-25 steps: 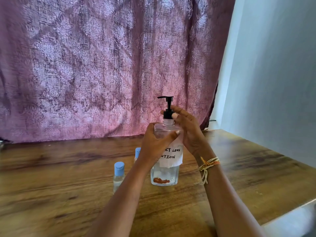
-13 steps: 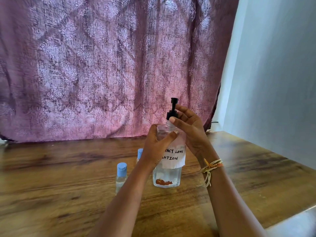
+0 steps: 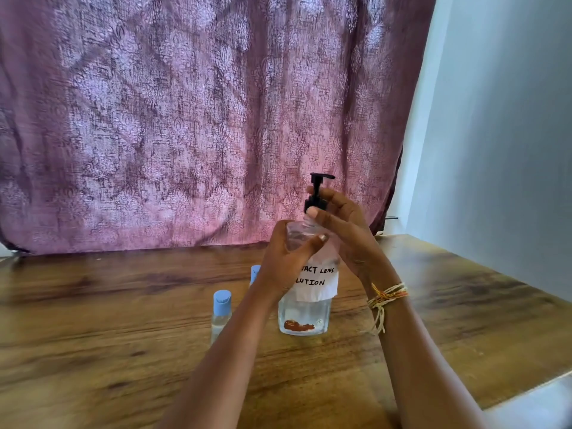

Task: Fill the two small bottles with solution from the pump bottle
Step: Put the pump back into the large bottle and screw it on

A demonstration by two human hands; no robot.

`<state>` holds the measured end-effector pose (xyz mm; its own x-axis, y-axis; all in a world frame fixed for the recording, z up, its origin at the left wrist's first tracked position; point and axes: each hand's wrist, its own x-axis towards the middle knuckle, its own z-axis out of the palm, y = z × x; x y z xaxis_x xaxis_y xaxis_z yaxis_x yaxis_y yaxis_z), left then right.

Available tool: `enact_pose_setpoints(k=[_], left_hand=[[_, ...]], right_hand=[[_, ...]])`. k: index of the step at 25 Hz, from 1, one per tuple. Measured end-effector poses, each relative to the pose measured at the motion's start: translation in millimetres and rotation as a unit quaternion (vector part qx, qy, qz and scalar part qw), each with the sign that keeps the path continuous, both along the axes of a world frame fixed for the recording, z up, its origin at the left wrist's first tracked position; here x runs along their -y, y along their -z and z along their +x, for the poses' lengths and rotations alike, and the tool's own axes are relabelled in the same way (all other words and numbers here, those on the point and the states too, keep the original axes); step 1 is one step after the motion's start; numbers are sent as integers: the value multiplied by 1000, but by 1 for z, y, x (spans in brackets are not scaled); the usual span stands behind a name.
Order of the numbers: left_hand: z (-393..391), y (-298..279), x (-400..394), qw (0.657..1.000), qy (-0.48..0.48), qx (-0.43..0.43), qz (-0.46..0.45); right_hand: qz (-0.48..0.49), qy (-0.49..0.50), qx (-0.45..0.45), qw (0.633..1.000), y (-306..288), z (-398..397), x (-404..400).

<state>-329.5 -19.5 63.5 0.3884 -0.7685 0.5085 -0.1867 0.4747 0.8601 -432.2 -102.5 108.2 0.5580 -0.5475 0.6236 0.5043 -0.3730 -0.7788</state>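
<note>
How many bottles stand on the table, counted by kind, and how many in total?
Pump bottle: 1
Small bottles with blue caps: 2, one left of the left arm, one mostly hidden behind the left hand
Total: 3

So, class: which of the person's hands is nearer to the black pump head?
Right. The right hand has its fingers around the collar of the black pump head; the left hand sits lower, gripping the pump bottle body.
</note>
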Motion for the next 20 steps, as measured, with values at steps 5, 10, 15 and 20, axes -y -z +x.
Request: enact_pose_setpoints(k=[5,10,15,20], left_hand=[[2,2,1,1000,1,-16,6],[0,2,2,999,14,-35,-14],[-3,1,-1,999,21,-34,-5],[0,2,2,999,22,-42,-12]], right_hand=[[80,-94,14,992,0,-6,3],[51,-55,21,997,0,-5,2],[20,-2,5,1000,1,0,1],[67,-75,17,995,2,-3,5]])
